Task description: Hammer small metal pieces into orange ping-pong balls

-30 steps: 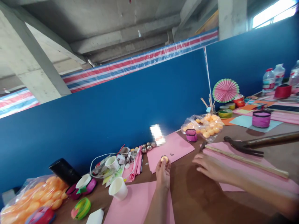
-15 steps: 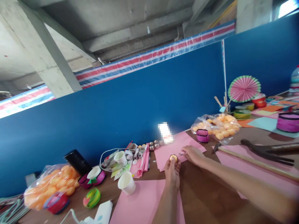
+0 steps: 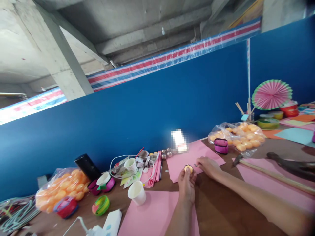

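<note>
Held upright between the thumb and fingers of my left hand (image 3: pixel 187 187) is a small round yellow-orange piece with a dark rim (image 3: pixel 188 168). My right hand (image 3: pixel 208 167) is just to its right, thumb and forefinger pinched together over the pink paper (image 3: pixel 183 156). A tiny dark, metallic-looking bit (image 3: pixel 195 165) shows at those fingertips; its kind is too small to make out. A second pink sheet (image 3: pixel 157 209) lies under and left of my left forearm, with a white paper cup (image 3: pixel 136 193) at its upper left corner.
Bags of orange balls lie at left (image 3: pixel 64 188) and right (image 3: pixel 242 136). A hammer (image 3: pixel 275 173) rests on pink paper at right. A power strip (image 3: pixel 112 224), green tape roll (image 3: pixel 100 205) and black cylinder (image 3: pixel 87 167) stand left. A blue partition (image 3: pixel 157 108) backs the table.
The view has swung slightly left, so everything sits further right in the picture. My right fingertips have come slightly lower, at the tiny bit; my left hand still holds the round piece.
</note>
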The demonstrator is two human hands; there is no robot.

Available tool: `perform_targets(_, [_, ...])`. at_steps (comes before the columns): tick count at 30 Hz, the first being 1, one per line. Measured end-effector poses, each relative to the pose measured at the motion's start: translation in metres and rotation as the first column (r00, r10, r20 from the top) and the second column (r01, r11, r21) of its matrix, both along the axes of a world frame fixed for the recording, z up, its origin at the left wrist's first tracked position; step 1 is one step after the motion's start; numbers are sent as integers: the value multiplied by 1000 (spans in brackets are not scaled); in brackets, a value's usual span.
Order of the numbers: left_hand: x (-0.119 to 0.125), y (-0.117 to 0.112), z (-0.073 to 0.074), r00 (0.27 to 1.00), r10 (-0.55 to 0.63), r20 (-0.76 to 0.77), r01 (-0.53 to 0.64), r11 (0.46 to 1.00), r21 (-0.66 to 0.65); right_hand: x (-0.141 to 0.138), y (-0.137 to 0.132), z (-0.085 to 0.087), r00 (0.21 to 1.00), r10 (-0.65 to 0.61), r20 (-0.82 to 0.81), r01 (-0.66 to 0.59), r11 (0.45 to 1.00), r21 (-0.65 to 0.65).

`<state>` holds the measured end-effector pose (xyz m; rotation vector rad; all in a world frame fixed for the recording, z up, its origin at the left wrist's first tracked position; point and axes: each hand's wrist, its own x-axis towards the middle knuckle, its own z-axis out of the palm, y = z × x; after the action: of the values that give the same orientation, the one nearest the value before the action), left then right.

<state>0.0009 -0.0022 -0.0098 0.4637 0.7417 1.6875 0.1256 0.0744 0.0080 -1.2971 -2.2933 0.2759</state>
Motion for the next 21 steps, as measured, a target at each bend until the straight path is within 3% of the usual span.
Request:
perform_targets(7, [1,-4,4,1000,-19,-3,19,1000,14,6,-11,6,979,95,-179,-98,995,-6])
perform_targets(12, [3,-8,7,1000,-24,-13,24,1000,15,7,-22,4,870,157,-467,-204,978,-51])
perform_targets(18, [3,-9,7,998,-46,-40,46,999,8,7,-31,-5,791,131,-598,-201,978,-52])
perform_targets(21, [3,-9,7,998,-34,-60,33,999,-11,6,-31,-10,786,100,-610,-177,982,-67])
